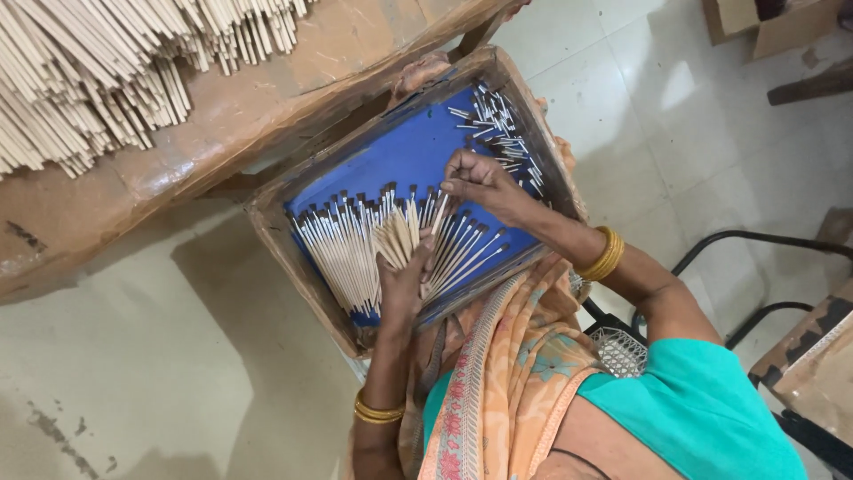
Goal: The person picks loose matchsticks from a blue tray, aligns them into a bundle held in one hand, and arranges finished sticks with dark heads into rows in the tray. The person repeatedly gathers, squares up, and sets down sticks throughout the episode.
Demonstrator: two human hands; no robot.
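A shallow cardboard tray with a blue lining [400, 147] rests on my lap. A row of thin pale sticks with dark tips [338, 244] lies across its near side. More short dark-tipped pieces [498, 133] are heaped in the far right corner. My left hand [404, 276] grips a fanned bunch of plain sticks [395, 238] over the row. My right hand [475, 182] pinches a single stick [439, 206] just above that bunch. Gold bangles sit on both wrists.
A table covered in brown paper [267, 98] stands beyond the tray, with a big heap of plain pale sticks [80, 71] on it. The floor is tiled. A cardboard box [773, 22] is far right, a black metal frame [764, 240] and a small wire basket [619, 351] to my right.
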